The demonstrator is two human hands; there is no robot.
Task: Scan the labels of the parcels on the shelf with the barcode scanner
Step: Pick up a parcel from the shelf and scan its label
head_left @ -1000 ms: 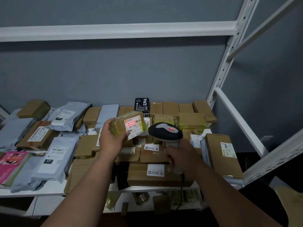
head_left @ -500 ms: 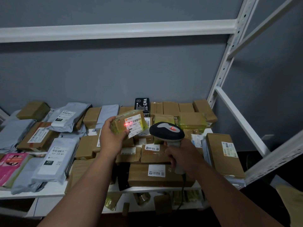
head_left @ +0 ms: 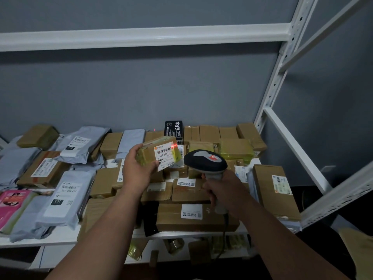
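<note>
Two hands at work above the shelf (head_left: 66,236). Left hand (head_left: 137,168) grasps a small taped parcel (head_left: 149,154), lifted over the pile, label (head_left: 166,155) facing the scanner (head_left: 205,162); red beam on the label's upper edge. Right hand (head_left: 224,190) clenches the scanner's handle.

You are holding a small brown cardboard parcel (head_left: 155,153) with a white label (head_left: 165,156) tilted above the white shelf's (head_left: 60,237) middle; red light is striking its label's top right corner. Your grey-and-black barcode scanner (head_left: 205,163) is pointing at it.
</note>
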